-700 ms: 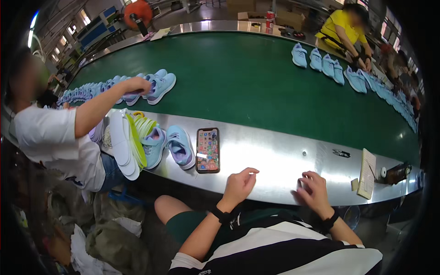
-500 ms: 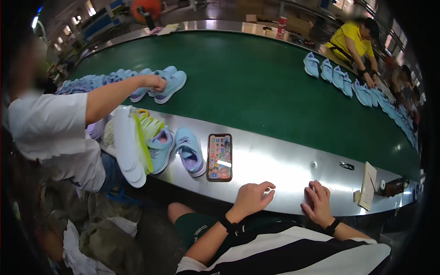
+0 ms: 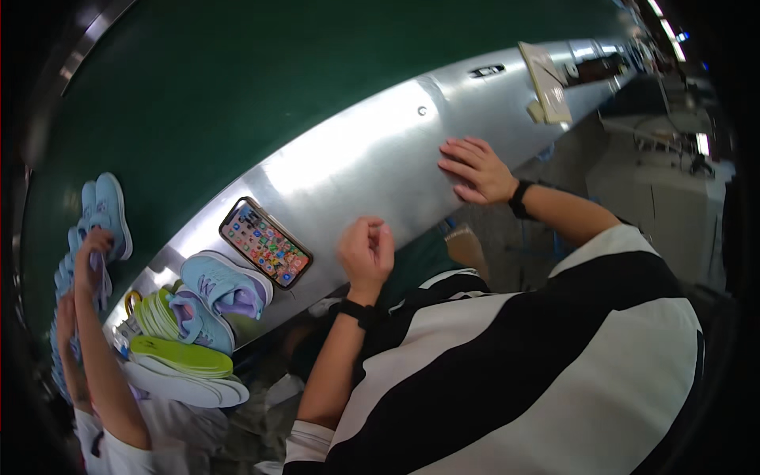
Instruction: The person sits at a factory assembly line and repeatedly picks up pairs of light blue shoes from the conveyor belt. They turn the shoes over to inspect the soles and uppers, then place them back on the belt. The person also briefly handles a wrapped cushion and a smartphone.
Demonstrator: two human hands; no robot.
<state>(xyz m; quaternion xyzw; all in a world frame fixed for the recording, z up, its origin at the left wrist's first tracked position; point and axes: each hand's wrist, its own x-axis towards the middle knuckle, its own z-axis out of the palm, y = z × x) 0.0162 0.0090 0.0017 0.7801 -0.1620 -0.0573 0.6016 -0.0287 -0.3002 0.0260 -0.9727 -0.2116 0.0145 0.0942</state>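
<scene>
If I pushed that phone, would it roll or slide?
The phone would probably slide, since it lies flat on shiny, smooth-looking metal. Its flat, rectangular shape makes rolling or tipping unlikely. It would likely feel stiff, but its glossy screen might crack if dropped.

Phone (image 3: 267, 241) on the counter (image 3: 380, 174) between shoes (image 3: 207, 274) at left and notepad (image 3: 545, 83) at right

Left hand (image 3: 365, 255) half-curled at the edge of a metal surface (image 3: 348, 190), right hand (image 3: 480, 171) with fingers spread over it, phone (image 3: 267, 242) beside pale-blue shoes (image 3: 226, 285), green insoles (image 3: 180, 355) nearby.
</scene>
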